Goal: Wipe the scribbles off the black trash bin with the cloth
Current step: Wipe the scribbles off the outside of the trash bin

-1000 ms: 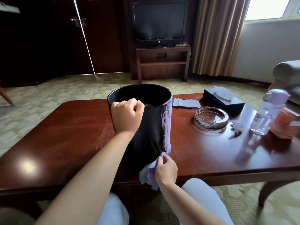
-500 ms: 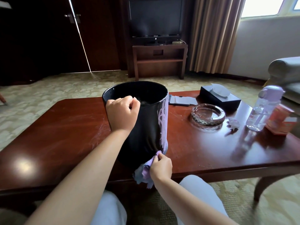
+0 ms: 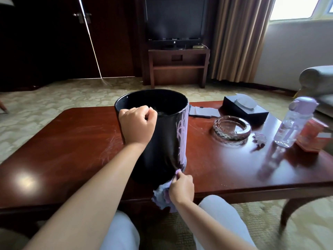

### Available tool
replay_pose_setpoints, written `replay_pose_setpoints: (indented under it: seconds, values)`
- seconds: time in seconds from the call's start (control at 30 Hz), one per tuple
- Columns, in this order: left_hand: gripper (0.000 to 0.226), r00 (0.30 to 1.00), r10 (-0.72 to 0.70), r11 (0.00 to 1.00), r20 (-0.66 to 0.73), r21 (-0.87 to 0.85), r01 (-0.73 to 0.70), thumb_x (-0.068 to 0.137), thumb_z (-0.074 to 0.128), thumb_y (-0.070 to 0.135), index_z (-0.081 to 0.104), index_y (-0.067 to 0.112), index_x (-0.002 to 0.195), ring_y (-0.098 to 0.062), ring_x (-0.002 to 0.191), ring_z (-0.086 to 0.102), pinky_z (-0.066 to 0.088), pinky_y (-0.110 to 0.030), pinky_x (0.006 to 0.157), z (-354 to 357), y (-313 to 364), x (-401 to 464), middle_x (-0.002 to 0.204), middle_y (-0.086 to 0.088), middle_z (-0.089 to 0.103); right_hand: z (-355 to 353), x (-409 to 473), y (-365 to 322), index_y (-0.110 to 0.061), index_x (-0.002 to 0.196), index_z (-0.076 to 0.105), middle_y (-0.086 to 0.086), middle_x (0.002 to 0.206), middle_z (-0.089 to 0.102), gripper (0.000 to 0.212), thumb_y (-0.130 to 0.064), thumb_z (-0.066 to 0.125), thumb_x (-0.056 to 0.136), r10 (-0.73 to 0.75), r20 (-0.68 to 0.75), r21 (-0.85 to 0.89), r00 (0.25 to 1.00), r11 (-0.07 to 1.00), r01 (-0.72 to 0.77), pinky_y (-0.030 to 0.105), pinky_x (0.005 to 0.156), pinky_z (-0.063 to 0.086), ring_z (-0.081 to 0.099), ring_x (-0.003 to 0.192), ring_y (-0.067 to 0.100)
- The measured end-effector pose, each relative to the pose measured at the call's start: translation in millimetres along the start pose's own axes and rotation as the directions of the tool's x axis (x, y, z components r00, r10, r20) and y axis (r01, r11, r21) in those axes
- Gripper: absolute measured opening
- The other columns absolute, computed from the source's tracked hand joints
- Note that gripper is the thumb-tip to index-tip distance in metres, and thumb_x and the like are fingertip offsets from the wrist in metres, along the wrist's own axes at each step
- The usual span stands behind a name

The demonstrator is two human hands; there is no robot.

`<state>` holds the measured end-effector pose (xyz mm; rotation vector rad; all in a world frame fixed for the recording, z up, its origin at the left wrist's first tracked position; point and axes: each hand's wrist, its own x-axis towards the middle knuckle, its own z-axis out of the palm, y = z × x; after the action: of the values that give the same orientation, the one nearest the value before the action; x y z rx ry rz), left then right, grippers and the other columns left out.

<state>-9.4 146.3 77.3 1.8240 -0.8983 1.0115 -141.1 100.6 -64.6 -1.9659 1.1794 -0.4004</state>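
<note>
Dim hotel-like room beyond: dark flat television (image 3: 173, 18) on a wooden stand against the far wall, tan curtains to the right, patterned carpet below. Nearer, a glossy reddish-brown wooden bench (image 3: 59, 152) carrying everything that matters.

Standing upright near the middle of the bench's near edge: tall black cylindrical trash bin (image 3: 162, 141), long axis vertical. Running down its right-hand wall from just under the rim to the base: pale lilac scribbles (image 3: 182, 139), a long streaky band.

Left hand (image 3: 137, 124) clamped on the near rim, fingers curled tight over the edge and steadying the bin. Right hand (image 3: 182, 188) low at the bin's base on the near right, fingers pinched on a crumpled lilac-blue cloth (image 3: 163, 195), one corner pressed against the foot of the scribbled band, the rest hanging off the bench edge.

Hence the key relation: marks lying up and slightly far from the right fingers, stretched along the bin's height. Most likely an upward stroke next, following that vertical band, right hand plainly the nearer one. Much scribble yet to clear, by the look of it.

Off to the right, well apart from the bin: round cut-glass ashtray (image 3: 232, 128), black tissue box (image 3: 245, 110), clear water bottle with a lilac cap (image 3: 293, 123).
</note>
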Motion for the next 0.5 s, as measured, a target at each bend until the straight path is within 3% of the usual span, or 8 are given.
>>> replay_pose_setpoints:
  seconds: [0.13,0.2,0.27,0.4,0.5]
  values:
    - [0.036,1.0,-0.003,1.0,-0.006,-0.008,0.003,0.081,0.043,0.025,0.029,0.019,0.048,-0.015,0.041,0.028,0.021,-0.027,0.063,-0.6,-0.6,0.1,0.04,0.003,0.033,-1.7,20.0,0.6,-0.025,0.103,0.067,0.007,0.1,0.052,0.033,-0.022,0.035,0.096,0.043,-0.042,0.029,0.998,0.999,-0.042,0.028,0.073,0.04,0.056,0.097,0.031]
    - [0.035,1.0,-0.004,1.0,-0.008,-0.013,0.004,0.08,0.043,0.026,0.03,0.019,0.048,-0.016,0.041,0.03,0.023,-0.028,0.063,-0.6,-0.7,0.0,0.039,0.001,0.036,-4.5,36.8,6.0,-0.026,0.085,0.066,0.012,0.096,0.062,0.03,-0.021,0.037,0.088,0.054,-0.011,0.009,0.998,0.998,-0.054,0.029,0.069,0.047,0.061,0.085,0.032]
    - [0.034,1.0,0.002,1.0,-0.016,-0.009,-0.002,0.08,0.043,0.025,0.03,0.02,0.049,-0.016,0.041,0.029,0.022,-0.028,0.063,-0.4,-1.1,0.3,0.04,0.002,0.036,-9.7,39.9,7.8,-0.024,0.075,0.061,0.013,0.09,0.063,0.023,-0.016,0.04,0.081,0.023,0.009,-0.042,1.0,0.999,-0.023,0.028,0.063,0.044,0.06,0.077,0.03]
    - [0.035,0.999,0.021,1.0,-0.048,0.004,-0.02,0.08,0.044,0.024,0.027,0.02,0.05,-0.014,0.042,0.026,0.019,-0.027,0.062,1.5,-0.7,-0.2,0.042,0.007,0.029,-9.8,17.0,8.8,-0.021,0.104,0.062,0.002,0.09,0.042,0.03,-0.02,0.034,0.096,-0.046,0.005,-0.053,0.999,0.998,0.046,0.028,0.071,0.032,0.046,0.086,0.026]
    - [0.035,1.0,0.004,1.0,-0.026,-0.006,-0.004,0.08,0.043,0.025,0.028,0.019,0.049,-0.015,0.041,0.027,0.023,-0.028,0.063,0.2,-0.4,-0.3,0.041,0.005,0.03,-3.3,11.7,9.6,-0.018,0.103,0.062,0.001,0.088,0.04,0.03,-0.02,0.033,0.097,-0.079,-0.009,-0.076,0.997,0.994,0.078,0.028,0.07,0.033,0.049,0.09,0.027]
